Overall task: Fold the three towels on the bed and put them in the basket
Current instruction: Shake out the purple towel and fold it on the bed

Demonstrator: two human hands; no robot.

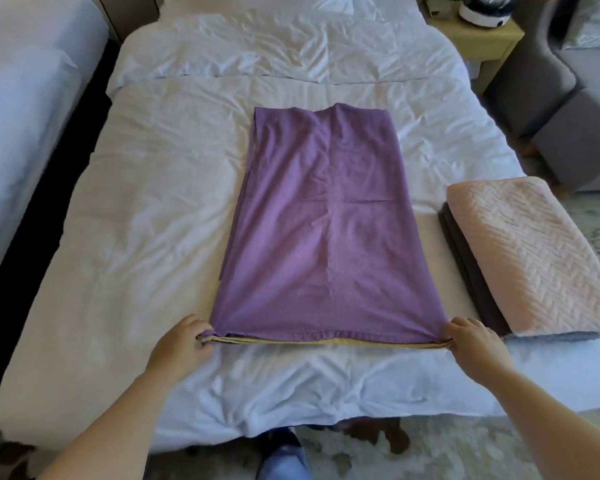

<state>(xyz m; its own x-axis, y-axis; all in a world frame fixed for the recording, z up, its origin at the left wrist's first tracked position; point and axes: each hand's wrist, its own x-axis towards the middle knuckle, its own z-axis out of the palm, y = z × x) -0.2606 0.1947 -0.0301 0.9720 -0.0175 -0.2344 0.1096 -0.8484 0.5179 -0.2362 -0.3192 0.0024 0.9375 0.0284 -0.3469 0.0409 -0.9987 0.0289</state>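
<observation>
A: Start w/ the fingers. What've you got?

B: On my feed the left hand (pixel 182 344) has its fingers (pixel 201 332) curled and pinched on the near-left corner of the purple towel (pixel 323 230). Right hand (pixel 473 341) does the same on the near-right corner, fingers (pixel 447 336) closed on the cloth. Both forearms reach in from the foot edge of the bed (pixel 136 254).

A: And the hem between them?

B: Pulled straight btw the two hands, parallel to the foot edge. I see a yellow-tan band (pixel 326 342) along it, in more than one layer, so the towel looks folded lengthwise already. A thin strip of lower layer shows along its left side too.

A: Where's the towel lie overall?

B: Flat, roughly mid-bed, long axis running from the foot edge toward the head end. A few soft creases, far end a bit uneven.

A: Other towels?

B: Near the right edge of the bed, a folded stack: pink towel (pixel 530 258) w/ a zigzag texture on top, a dark towel (pixel 471 268) under it, its edges showing on the left side. Stack is just beside the right hand, not touching the purple one as far as I can tell.

A: Basket?

B: Can't pick one out in this view.

A: Anything else?

B: White rumpled duvet, second bed (pixel 25 116) off the left side, a nightstand (pixel 478 36) w/ a white appliance (pixel 484 10) past the far-right corner, grey seat (pixel 548 98) beside it.
</observation>
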